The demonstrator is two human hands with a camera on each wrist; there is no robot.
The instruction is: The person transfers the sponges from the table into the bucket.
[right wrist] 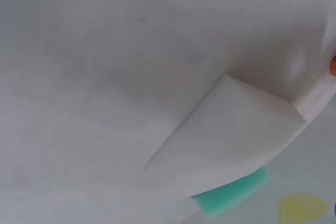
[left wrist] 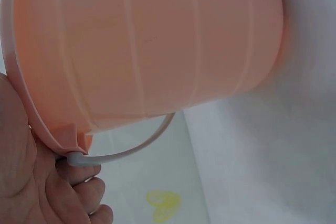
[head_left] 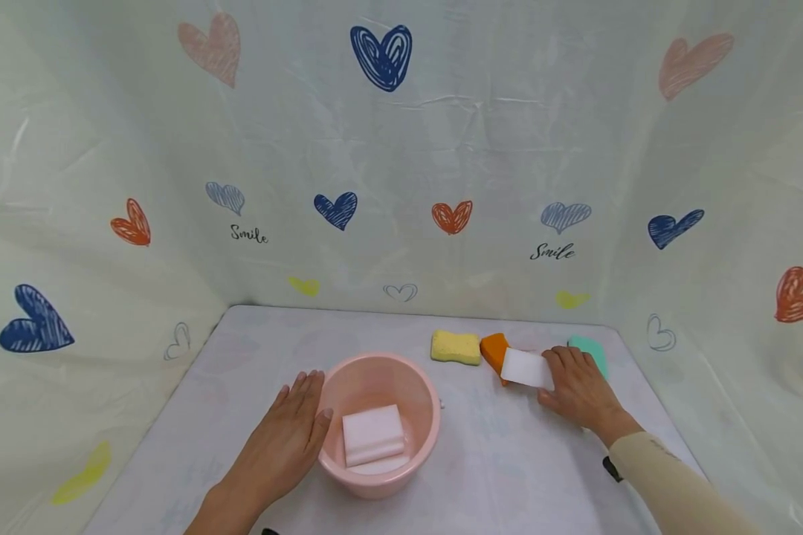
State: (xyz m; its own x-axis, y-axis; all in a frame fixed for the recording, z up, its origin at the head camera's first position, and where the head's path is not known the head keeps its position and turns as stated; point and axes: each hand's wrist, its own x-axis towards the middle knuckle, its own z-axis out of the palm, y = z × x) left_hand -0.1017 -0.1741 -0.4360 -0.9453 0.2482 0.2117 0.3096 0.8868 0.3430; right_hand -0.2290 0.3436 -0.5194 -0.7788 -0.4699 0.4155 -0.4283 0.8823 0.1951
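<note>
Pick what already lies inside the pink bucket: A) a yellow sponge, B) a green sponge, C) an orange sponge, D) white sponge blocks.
D: in the head view white sponge blocks lie in the pink bucket, while the yellow sponge, orange sponge and green sponge sit on the table outside it.

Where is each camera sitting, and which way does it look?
Head: worn on the head, looks forward and down at the round pink plastic bucket, both hands and a beige sleeve.
Left wrist: beside the bucket wall, showing left hand fingers.
Right wrist: looks at the white rectangular sponge block; no hand shows.
Head and right wrist share the white block.
</note>
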